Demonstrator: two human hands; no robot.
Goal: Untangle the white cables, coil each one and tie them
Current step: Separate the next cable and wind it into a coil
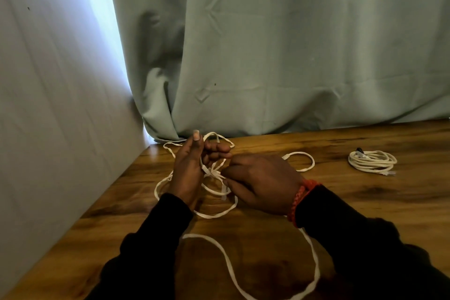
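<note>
A flat white cable [226,258] lies in loose tangled loops over the wooden table [365,202], with a knot [214,174] between my hands. My left hand [192,168] is raised at the far left of the tangle, its fingers curled round several strands. My right hand [263,182] lies palm down just right of the knot and pinches a strand there. One long loop runs toward me and under my right sleeve. A second white cable [372,162] sits coiled at the far right, apart from both hands.
A grey-green curtain [292,56] hangs along the table's back edge. A pale wall [48,105] closes off the left side. An orange bracelet [300,202] is on my right wrist.
</note>
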